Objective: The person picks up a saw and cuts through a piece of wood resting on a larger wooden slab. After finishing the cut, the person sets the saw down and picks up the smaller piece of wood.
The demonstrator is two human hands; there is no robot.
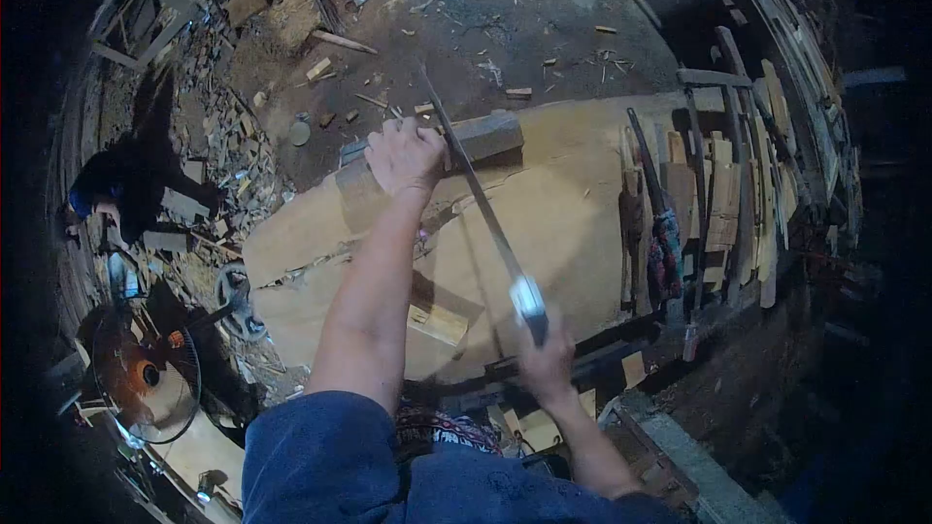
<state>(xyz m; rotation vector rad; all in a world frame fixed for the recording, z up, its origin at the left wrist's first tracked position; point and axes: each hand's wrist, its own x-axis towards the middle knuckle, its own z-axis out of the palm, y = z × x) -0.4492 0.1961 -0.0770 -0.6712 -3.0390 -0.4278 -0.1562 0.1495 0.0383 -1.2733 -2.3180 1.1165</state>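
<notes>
The right hand [546, 359] is blurred, but its fingers are closed around the handle of the saw [483, 201]. The blade goes away from the body, leaning to the left, and its tip reaches over the far edge of the bench [558, 218], above the floor [582, 15]. The left hand [403, 157] is on the block [497, 136], with its fingers bent, just beside the blade. I cannot tell if these fingers grip the block or only press on it.

The block lies along the far edge of the bench, and the blade crosses it near the left hand. On this left side, the room between hand and blade is very narrow.

To the right of the blade there is a wide bare part of the bench. This open room ends at the row of tools [723, 204], which stands close along the right end. On the near side, a wood piece [442, 325] lies between the two arms, close to the near edge. The fan [146, 374] stands well apart, outside the left edge of the bench.
</notes>
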